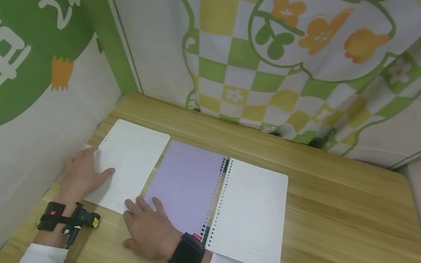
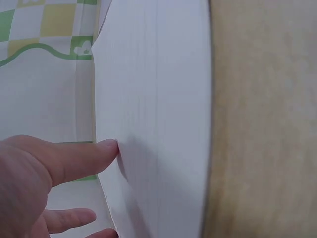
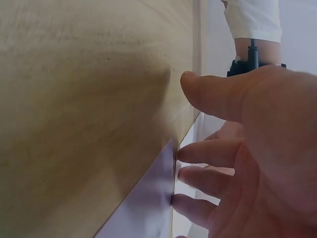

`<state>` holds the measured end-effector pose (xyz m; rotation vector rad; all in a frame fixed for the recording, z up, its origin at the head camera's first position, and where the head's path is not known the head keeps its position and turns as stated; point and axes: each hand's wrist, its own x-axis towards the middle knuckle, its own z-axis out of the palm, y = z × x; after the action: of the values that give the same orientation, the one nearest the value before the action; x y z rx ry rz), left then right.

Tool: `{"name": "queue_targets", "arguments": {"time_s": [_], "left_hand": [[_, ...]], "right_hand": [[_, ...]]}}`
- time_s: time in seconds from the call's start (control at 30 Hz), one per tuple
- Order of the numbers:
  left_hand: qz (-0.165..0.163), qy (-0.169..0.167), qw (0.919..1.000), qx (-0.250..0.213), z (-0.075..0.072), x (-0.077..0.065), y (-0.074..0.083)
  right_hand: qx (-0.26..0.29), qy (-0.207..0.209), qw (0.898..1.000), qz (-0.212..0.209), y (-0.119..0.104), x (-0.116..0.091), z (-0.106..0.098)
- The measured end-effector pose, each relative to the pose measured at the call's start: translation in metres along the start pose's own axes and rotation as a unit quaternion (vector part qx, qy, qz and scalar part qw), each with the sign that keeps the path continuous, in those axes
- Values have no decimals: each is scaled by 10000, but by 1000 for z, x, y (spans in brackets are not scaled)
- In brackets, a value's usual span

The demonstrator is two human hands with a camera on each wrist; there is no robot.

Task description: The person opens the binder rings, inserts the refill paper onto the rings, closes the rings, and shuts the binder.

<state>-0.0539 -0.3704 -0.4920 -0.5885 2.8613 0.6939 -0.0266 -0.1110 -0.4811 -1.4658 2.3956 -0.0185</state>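
A loose white lined sheet (image 1: 125, 168) with holes down its left edge lies at the table's left side. My left hand (image 1: 82, 172) rests at that edge, its thumb on the paper. In the left wrist view the thumb touches the white surface (image 2: 153, 99), while other fingers are partly hidden. An open ring-bound notebook lies beside it: purple cover (image 1: 188, 184) on the left, white lined pages (image 1: 251, 214) on the right. My right hand (image 1: 151, 229) has relaxed, spread fingers at the cover's lower left corner, near the sheet's lower right corner. Purple also shows by its fingertips in the right wrist view.
Wood-grained table (image 1: 344, 235) extends right of the notebook. A white and green wall (image 1: 92, 82) borders the left side, and a checkered curtain (image 1: 241, 76) hangs along the back edge. Each wrist wears a black strapped device (image 1: 187, 255).
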Motion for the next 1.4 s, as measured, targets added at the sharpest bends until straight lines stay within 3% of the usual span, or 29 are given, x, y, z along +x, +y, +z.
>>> {"name": "queue_targets", "arguments": {"time_s": [0.3,1.13,1.4], "left_hand": [[-97,215,9995,-206,-8,0,2],[-263,-74,9984,-503,-17,10,0],[-283,31,9982,-533,-17,16,-4]], "right_hand": [[-175,102,9998,-19,-3,0,-1],[-71,117,9999,53,-7,-1,-7],[-165,213,9996,59,-8,-2,-5]]}}
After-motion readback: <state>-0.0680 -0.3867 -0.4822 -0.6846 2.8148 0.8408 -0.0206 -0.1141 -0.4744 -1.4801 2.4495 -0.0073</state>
